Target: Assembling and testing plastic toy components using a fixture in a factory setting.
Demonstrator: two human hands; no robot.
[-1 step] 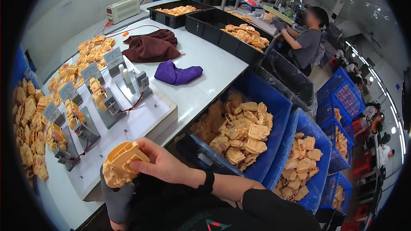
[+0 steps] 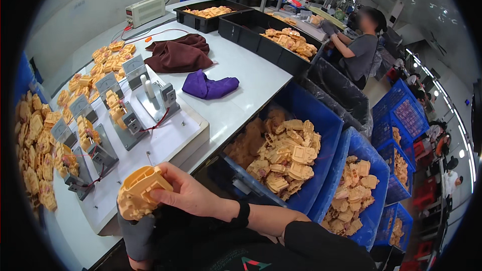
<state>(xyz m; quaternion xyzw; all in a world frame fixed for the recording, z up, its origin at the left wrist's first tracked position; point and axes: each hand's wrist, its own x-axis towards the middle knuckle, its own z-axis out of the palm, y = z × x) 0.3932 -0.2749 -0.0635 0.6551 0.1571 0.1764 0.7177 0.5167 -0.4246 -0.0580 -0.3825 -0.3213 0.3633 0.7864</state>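
Observation:
My right hand, bare with a black band at the wrist, pinches a yellow-orange moulded plastic part by its right side, thumb on the front. The part has a hollow, open upper edge and a knobbly lower end. Directly beneath it is my left hand in a grey glove; the part hides its fingers. Beyond it stands a white board carrying a row of metal test fixtures with small dial meters. Similar yellow parts sit in several fixtures; the farthest one holds two white posts.
Yellow parts are heaped at the left. A brown cloth and purple cloth lie on the white table. Blue bins of parts stand at my right. Black trays, a power supply and a co-worker are farther back.
The view has shifted very slightly. Both hands and the plastic part keep nearly the same pose.

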